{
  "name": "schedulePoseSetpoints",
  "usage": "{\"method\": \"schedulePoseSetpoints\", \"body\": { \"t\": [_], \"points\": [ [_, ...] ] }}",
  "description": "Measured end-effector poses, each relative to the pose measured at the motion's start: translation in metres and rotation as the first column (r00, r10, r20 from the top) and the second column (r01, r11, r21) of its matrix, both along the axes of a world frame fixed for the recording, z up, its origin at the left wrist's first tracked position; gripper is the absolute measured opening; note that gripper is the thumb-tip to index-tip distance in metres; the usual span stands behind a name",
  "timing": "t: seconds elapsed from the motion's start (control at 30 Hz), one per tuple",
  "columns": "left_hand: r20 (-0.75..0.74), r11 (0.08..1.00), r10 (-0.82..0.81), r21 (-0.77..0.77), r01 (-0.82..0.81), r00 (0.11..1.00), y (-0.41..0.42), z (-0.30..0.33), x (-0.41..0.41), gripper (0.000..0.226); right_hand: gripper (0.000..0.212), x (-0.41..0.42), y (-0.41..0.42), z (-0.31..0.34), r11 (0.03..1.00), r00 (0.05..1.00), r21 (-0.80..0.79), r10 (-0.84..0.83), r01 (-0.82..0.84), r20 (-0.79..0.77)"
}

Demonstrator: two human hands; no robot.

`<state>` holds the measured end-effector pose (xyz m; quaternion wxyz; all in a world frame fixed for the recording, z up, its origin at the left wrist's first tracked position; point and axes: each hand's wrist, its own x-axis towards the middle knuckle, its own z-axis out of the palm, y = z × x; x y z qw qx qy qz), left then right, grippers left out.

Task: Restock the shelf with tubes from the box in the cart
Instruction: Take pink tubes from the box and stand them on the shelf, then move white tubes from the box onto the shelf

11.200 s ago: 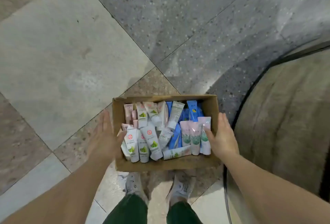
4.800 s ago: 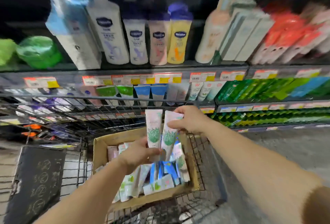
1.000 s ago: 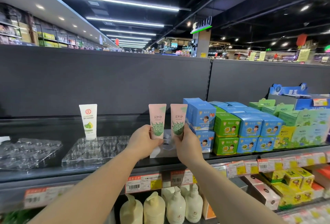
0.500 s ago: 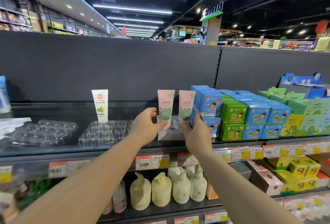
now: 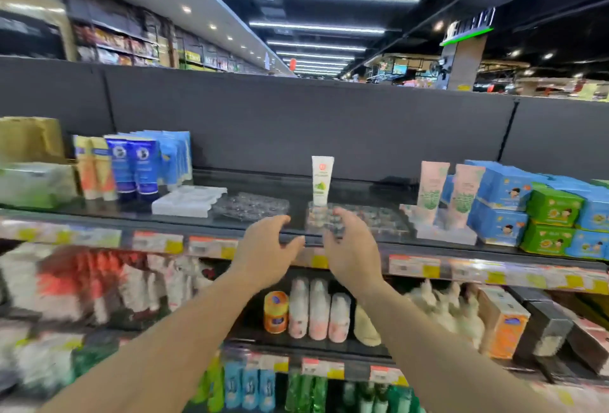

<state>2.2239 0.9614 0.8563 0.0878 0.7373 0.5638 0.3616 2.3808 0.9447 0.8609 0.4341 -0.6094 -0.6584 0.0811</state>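
Now that both pink tubes (image 5: 432, 186) stand on the shelf (image 5: 230, 226), right of the fingers | left hand (image 5: 267, 255) and right hand (image 5: 352, 252) empty, fingers loosely spread, drawn back | next: cart box, unseen.

Your left hand (image 5: 263, 252) and right hand (image 5: 350, 248) hang side by side before the top shelf (image 5: 329, 239), fingers loosely curled, holding nothing. To your right, two pink tubes (image 5: 449, 193) stand upright together on a white tray (image 5: 443, 231), just beside the stacked blue and green boxes (image 5: 534, 206). A lone white tube (image 5: 322, 180) stands at the back of a clear plastic tray (image 5: 379, 219). Blue tubes (image 5: 133, 165) stand far left. Motion blurs the lower shelves.
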Motion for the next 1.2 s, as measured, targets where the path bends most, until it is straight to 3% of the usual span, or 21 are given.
{"method": "schedulePoseSetpoints", "body": {
  "t": [0.13, 0.23, 0.3, 0.43, 0.63, 0.9, 1.07, 1.2],
  "points": [
    [-0.133, 0.975, 0.204, -0.066, -0.214, 0.97, -0.057, -0.021, -0.183, 0.051, 0.051, -0.168, -0.02, -0.027, 0.964, 0.958, -0.091, 0.258, -0.248, 0.122],
    [-0.366, 0.877, 0.409, -0.096, -0.471, 0.836, -0.114, -0.036, -0.314, 0.069, 0.062, -0.301, -0.042, -0.047, 0.917, 0.873, -0.197, 0.393, -0.347, 0.29],
    [-0.466, 0.797, 0.495, -0.093, -0.597, 0.734, -0.154, -0.04, -0.388, 0.069, 0.067, -0.381, -0.064, -0.051, 0.882, 0.804, -0.246, 0.468, -0.402, 0.366],
    [-0.507, 0.663, 0.63, -0.042, -0.748, 0.588, -0.22, -0.049, -0.5, 0.069, 0.071, -0.515, -0.101, -0.048, 0.771, 0.653, -0.322, 0.636, -0.549, 0.41],
    [-0.47, 0.488, 0.749, -0.086, -0.869, 0.467, -0.261, -0.07, -0.61, 0.069, 0.068, -0.661, -0.121, -0.07, 0.673, 0.537, -0.356, 0.736, -0.649, 0.413],
    [-0.479, 0.408, 0.769, -0.144, -0.902, 0.424, -0.21, -0.102, -0.746, 0.072, 0.069, -0.8, -0.048, -0.113, 0.6, 0.493, -0.438, 0.8, -0.67, 0.342],
    [-0.49, 0.392, 0.744, -0.229, -0.891, 0.453, -0.167, -0.13, -0.818, 0.076, 0.069, -0.852, 0.014, -0.143, 0.589, 0.494, -0.504, 0.807, -0.632, 0.323],
    [-0.512, 0.424, 0.669, -0.333, -0.842, 0.539, -0.141, -0.167, -0.855, 0.079, 0.067, -0.873, 0.042, -0.176, 0.58, 0.517, -0.574, 0.805, -0.578, 0.292]
  ]
}}
